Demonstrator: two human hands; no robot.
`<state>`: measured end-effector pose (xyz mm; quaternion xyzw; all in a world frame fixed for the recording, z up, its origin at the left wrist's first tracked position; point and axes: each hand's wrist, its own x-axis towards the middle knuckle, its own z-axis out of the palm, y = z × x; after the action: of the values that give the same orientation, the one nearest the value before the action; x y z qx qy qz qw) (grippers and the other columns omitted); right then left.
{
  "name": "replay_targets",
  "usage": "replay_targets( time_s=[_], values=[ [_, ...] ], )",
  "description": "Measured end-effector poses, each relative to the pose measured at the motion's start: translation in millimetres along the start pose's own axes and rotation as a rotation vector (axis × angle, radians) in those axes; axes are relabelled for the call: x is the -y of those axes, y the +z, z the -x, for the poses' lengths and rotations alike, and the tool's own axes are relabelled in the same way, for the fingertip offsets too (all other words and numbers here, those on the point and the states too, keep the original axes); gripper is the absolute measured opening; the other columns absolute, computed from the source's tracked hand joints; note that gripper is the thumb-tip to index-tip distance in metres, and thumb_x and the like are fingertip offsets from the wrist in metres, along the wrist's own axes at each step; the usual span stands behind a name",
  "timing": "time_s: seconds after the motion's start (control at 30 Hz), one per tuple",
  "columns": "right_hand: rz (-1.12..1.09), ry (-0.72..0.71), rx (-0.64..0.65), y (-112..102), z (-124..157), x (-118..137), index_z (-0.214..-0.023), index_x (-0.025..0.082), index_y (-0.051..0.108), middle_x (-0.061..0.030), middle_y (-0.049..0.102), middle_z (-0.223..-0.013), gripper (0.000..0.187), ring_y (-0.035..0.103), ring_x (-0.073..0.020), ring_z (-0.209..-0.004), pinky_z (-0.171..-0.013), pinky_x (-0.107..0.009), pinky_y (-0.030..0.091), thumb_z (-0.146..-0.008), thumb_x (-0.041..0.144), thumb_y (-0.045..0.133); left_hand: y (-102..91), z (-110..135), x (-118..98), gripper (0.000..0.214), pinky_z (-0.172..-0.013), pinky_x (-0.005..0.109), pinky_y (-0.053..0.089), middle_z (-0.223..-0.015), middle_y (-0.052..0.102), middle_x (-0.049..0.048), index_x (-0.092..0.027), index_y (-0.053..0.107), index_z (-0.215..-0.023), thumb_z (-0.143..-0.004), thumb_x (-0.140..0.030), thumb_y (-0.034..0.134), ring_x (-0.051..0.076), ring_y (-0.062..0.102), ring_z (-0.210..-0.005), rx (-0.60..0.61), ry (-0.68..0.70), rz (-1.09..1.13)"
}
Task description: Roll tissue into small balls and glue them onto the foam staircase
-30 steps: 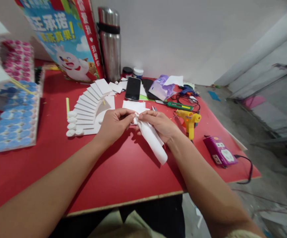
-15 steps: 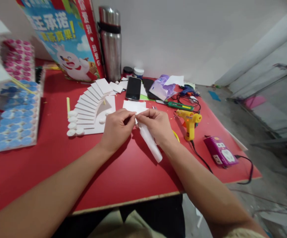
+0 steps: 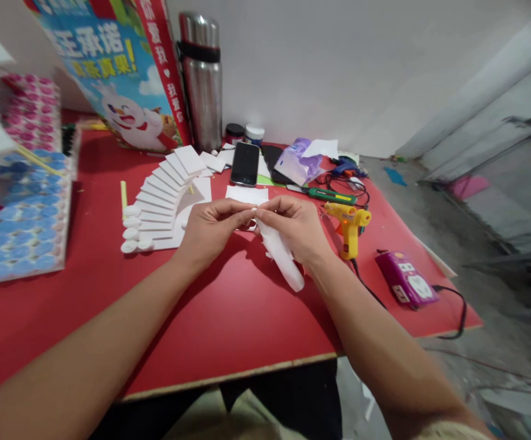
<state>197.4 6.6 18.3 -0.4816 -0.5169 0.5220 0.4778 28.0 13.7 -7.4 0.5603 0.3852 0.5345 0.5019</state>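
Observation:
A long white paper strip (image 3: 282,260), ragged along its left edge, hangs from my fingertips above the red table. My left hand (image 3: 214,229) pinches its upper end between thumb and forefinger. Meeting it there, my right hand (image 3: 295,229) also pinches the end, the strip trailing under its palm. The exact fold between the fingertips is too small to make out. Just left of my left hand lies a fan of white cards (image 3: 159,195) on a white board, with small white paper rolls (image 3: 130,233) at its lower left corner. A white sheet (image 3: 247,194) lies behind my hands.
A yellow glue gun (image 3: 348,229) stands right of my right hand, its cord running past a purple power socket (image 3: 406,280). Farther back are a green cutter (image 3: 332,195), a phone (image 3: 245,164) and a steel flask (image 3: 202,85). Blue rolls (image 3: 27,223) fill a board at left.
My left hand has turned flatter, its fingers stretched more toward the right hand. The paper strip's lower end has swung slightly up and right, showing more of its ragged edge.

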Motion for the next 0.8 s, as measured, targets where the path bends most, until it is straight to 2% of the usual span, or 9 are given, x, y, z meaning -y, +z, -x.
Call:
replay_targets(
  time_s=[0.1,0.2,0.27,0.4,0.47,0.53,0.63,0.7,0.8],
  values=[
    [0.090,-0.049,0.024,-2,0,-2,-0.079,0.019,0.071,-0.0018,0.072,-0.069,0.018,0.065,-0.0153,-0.061,-0.054,-0.026,0.050,-0.077,0.034,0.080,-2.0,-2,0,0.019,-0.071,0.029,0.058,-0.079,0.077,0.0041,-0.018,0.083,-0.092,-0.081,-0.033,0.082,0.017,0.070,-0.072,0.049,-0.087,0.050],
    [0.231,-0.128,-0.004,-3,-1,-1,-0.079,0.018,0.074,-0.0025,0.072,-0.070,0.017,0.063,-0.0145,-0.063,-0.054,-0.024,0.047,-0.079,0.034,0.080,-2.8,-2,-1,0.014,-0.068,0.027,0.056,-0.081,0.076,0.0035,-0.019,0.083,-0.091,-0.084,-0.030,0.078,0.015,0.067,-0.071,0.036,-0.023,-0.066],
    [0.253,-0.120,0.008,-7,-2,2,-0.078,0.018,0.074,-0.0027,0.072,-0.071,0.019,0.062,-0.0135,-0.063,-0.054,-0.023,0.047,-0.080,0.036,0.080,-3.5,-2,-1,0.011,-0.068,0.026,0.054,-0.083,0.076,0.0031,-0.019,0.083,-0.089,-0.085,-0.027,0.076,0.014,0.065,-0.070,0.016,0.038,-0.150],
    [-0.018,0.183,0.044,-21,-10,9,-0.082,0.015,0.075,-0.0047,0.072,-0.071,0.031,0.064,-0.0123,-0.060,-0.056,-0.023,0.052,-0.092,0.044,0.069,-5.0,-5,-3,0.009,-0.066,0.025,0.052,-0.078,0.075,0.0017,-0.018,0.082,-0.087,-0.083,-0.025,0.076,0.012,0.061,-0.067,0.015,0.047,-0.139],
    [-0.197,0.350,0.090,-25,-13,10,-0.090,0.015,0.073,-0.0068,0.074,-0.075,0.028,0.068,-0.0151,-0.061,-0.061,-0.028,0.058,-0.099,0.038,0.059,-4.9,-6,-5,0.009,-0.065,0.025,0.053,-0.075,0.074,0.0017,-0.017,0.081,-0.086,-0.082,-0.025,0.077,0.013,0.063,-0.067,0.028,0.026,-0.106],
    [-0.332,0.456,0.210,-23,-13,8,-0.097,0.015,0.069,-0.0088,0.076,-0.080,0.023,0.072,-0.0194,-0.066,-0.068,-0.037,0.062,-0.102,0.029,0.051,-4.6,-6,-5,0.009,-0.067,0.027,0.054,-0.077,0.075,0.0024,-0.018,0.081,-0.086,-0.082,-0.025,0.077,0.015,0.065,-0.069,0.035,0.026,-0.107],
    [-0.402,0.511,0.389,-14,-10,5,-0.100,0.014,0.067,-0.0113,0.077,-0.083,0.020,0.074,-0.0222,-0.071,-0.074,-0.044,0.064,-0.101,0.022,0.049,-4.8,-6,-3,0.006,-0.076,0.031,0.056,-0.085,0.078,0.0042,-0.020,0.081,-0.085,-0.083,-0.023,0.076,0.019,0.069,-0.079,0.036,0.064,-0.142],
    [-0.393,0.510,0.416,-10,-8,4,-0.099,0.013,0.068,-0.0113,0.077,-0.082,0.018,0.071,-0.0198,-0.068,-0.074,-0.042,0.064,-0.100,0.021,0.051,-5.7,-5,-3,0.007,-0.080,0.033,0.057,-0.088,0.078,0.0049,-0.020,0.081,-0.085,-0.083,-0.022,0.075,0.020,0.070,-0.084,0.040,0.092,-0.167],
    [-0.416,0.527,0.410,-9,-7,4,-0.095,0.013,0.069,-0.0076,0.073,-0.079,0.017,0.060,-0.0134,-0.058,-0.064,-0.032,0.061,-0.098,0.025,0.058,-7.1,-6,-3,0.009,-0.079,0.031,0.057,-0.089,0.078,0.0050,-0.019,0.081,-0.087,-0.084,-0.022,0.074,0.019,0.071,-0.083,0.045,0.116,-0.205]
  ],
)
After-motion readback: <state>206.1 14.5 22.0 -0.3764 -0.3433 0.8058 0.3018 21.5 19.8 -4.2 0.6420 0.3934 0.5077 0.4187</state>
